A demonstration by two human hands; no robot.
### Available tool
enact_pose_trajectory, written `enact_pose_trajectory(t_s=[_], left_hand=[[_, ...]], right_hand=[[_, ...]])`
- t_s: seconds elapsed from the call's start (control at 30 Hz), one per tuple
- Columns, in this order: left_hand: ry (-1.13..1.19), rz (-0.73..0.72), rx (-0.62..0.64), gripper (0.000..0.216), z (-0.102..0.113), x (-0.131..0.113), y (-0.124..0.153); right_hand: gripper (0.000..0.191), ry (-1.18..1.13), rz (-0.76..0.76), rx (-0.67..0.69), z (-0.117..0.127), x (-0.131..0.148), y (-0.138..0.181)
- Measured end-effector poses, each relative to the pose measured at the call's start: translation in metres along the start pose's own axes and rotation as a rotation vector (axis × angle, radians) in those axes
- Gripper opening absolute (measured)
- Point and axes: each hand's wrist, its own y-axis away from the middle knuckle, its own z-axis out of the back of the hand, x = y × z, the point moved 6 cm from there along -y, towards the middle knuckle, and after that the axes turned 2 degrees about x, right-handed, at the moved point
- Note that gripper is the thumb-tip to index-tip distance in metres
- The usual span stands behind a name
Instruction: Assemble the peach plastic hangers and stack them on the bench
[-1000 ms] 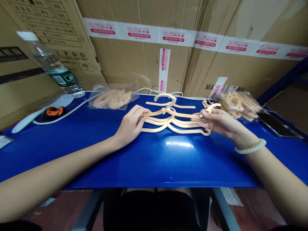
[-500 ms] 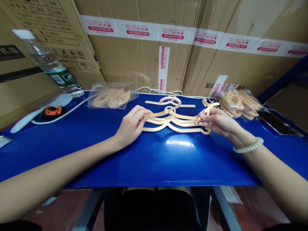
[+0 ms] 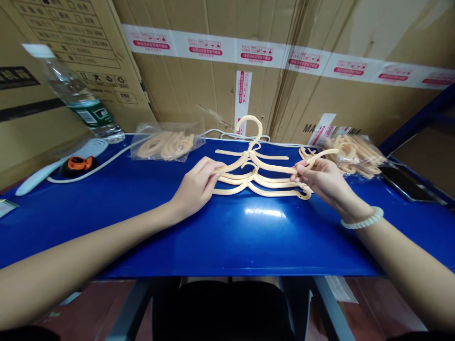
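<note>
Head view: hanger [image 3: 272, 166] pinched by both arms, hook up, over the middle of the worktop [image 3: 263, 241].
From where I stand, the left hand [image 3: 195, 184] has thumb and fingers closed on one arm, and the right hand [image 3: 325, 182] nips the other near its end, with no gap I can see. I'd keep the pressure even and light on both sides so the thin arms don't twist, and hold it clear of the spare hangers [image 3: 277, 193] just nearer. Those disappear behind the left hand at one end, and they overlap too much to count. A curved piece [image 3: 327, 152] rises from the right fingers; whether it joins the held one, I can't tell. The centre joint is too small to read.
</note>
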Motion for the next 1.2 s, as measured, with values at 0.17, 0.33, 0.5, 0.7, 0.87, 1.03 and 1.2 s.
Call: enact_pose_trajectory(t_s=[0.17, 0.33, 0.5, 0.7, 0.87, 1.03, 1.2], left_hand=[[-0.012, 0.043, 0.056, 0.02, 0.0, 0.002, -0.002], [-0.127, 0.022, 0.079, 0.018, 0.013, 0.007, -0.009], [-0.233, -0.17, 0.175, 0.023, 0.034, 0.002, -0.02], [-0.151, -0.298, 0.497, 0.022, 0.027, -0.007, -0.011], [-0.148, -0.301, 0.595, 0.02, 0.012, -0.01, 0.003], [-0.226, -0.303, 0.523, 0.02, 0.008, -0.006, 0.003], [-0.364, -0.331, 0.45, 0.023, 0.001, 0.001, 0.001]], right_hand=[[0.043, -0.016, 0.095, 0.018, -0.007, 0.011, 0.002], [0.03, 0.012, 0.172, -0.055, 0.011, 0.032, 0.0], [0.016, 0.068, 0.146, -0.072, 0.048, 0.05, -0.006], [0.036, 0.671, -0.036, 0.424, 0.058, 0.043, -0.007], [0.033, 0.853, -0.145, 0.671, 0.045, 0.024, -0.002], [0.029, 0.983, -0.11, 0.707, 0.041, 0.015, -0.003], [0.032, 1.045, -0.132, 0.639, 0.054, 0.012, -0.007]])
